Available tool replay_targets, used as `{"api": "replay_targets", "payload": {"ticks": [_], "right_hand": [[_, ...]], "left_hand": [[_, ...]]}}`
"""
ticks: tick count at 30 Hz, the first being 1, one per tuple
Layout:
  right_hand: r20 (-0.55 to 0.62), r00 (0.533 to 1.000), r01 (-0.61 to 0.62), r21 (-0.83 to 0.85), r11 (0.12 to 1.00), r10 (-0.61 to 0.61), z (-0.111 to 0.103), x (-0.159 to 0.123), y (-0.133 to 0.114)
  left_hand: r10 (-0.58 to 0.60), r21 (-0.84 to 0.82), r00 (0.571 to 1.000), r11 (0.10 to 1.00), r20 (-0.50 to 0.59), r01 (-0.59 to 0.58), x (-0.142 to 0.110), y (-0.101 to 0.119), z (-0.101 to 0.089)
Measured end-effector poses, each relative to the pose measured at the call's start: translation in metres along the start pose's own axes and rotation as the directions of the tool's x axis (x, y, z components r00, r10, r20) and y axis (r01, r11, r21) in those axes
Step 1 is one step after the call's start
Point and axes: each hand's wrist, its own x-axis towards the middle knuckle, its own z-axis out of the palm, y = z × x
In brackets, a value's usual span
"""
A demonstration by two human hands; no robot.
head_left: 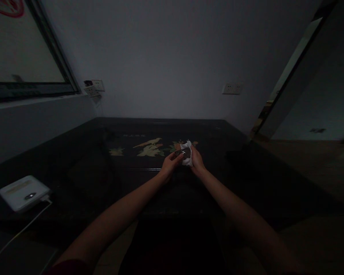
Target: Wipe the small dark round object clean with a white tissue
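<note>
Over the dark glossy table [83, 152], both hands meet near the middle. My left hand [169, 163] is closed on a small dark, shiny object [185, 153] with a bright glint on it; the dimness hides its exact kind. Behind and around the far side of that object lies a crumpled white tissue [187, 162], or a thin cloth. My right hand [197, 160] is closed around the white tissue and presses it against the object's right side. Parts of the object are covered by the fingers and the tissue.
A white box-shaped device [24, 193] with a white cable [23, 231] rests on the table at the left. The tabletop carries a bird-and-flower picture [149, 148]. Wall sockets [232, 89] are on the wall behind, and a window [23, 49] is at the upper left.
</note>
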Motion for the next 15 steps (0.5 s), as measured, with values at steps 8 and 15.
{"api": "replay_targets", "payload": {"ticks": [8, 15], "right_hand": [[0.351, 0.788, 0.616, -0.458, 0.641, -0.506, 0.003, -0.022, -0.023], [0.146, 0.901, 0.433, -0.335, 0.837, -0.408, 0.002, -0.011, -0.015]], "left_hand": [[0.013, 0.003, 1.0, 1.0, -0.013, -0.013, 0.002, -0.002, 0.0], [0.003, -0.012, 1.0, 1.0, -0.011, -0.003, -0.002, 0.001, 0.003]]}}
